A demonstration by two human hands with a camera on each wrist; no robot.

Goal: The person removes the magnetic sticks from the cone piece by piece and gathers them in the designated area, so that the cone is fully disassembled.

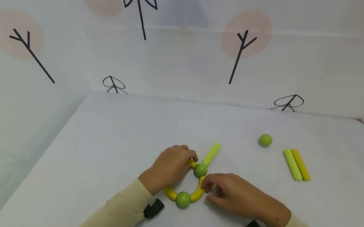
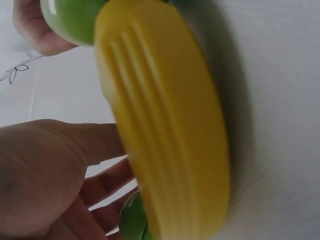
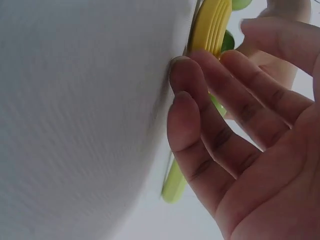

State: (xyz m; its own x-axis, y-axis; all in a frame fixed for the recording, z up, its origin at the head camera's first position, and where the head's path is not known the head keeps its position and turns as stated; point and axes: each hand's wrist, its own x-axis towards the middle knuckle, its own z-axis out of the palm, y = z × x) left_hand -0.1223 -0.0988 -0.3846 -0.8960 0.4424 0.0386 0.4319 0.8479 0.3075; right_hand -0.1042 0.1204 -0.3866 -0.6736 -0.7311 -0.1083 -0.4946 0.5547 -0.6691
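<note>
Curved yellow rods and green balls form a ring on the white surface. A green ball [image 1: 183, 200] sits at its near side and another green ball [image 1: 200, 170] at its far side, from which a straight lime rod [image 1: 211, 154] points away. My left hand [image 1: 171, 167] lies over the ring's left side, fingers bent around a curved yellow rod [image 1: 192, 164] and hiding part of it. In the left wrist view, a ridged curved rod [image 2: 165, 120] fills the front. My right hand [image 1: 237, 195] touches the right-hand curved rod [image 1: 199, 191] with its fingertips, thumb apart.
Farther back on the right lies a loose green ball [image 1: 265, 140]. Beside it, a straight lime rod [image 1: 292, 165] and a straight yellow rod [image 1: 301, 165] lie side by side. A patterned cloth [image 1: 185, 50] hangs behind the table.
</note>
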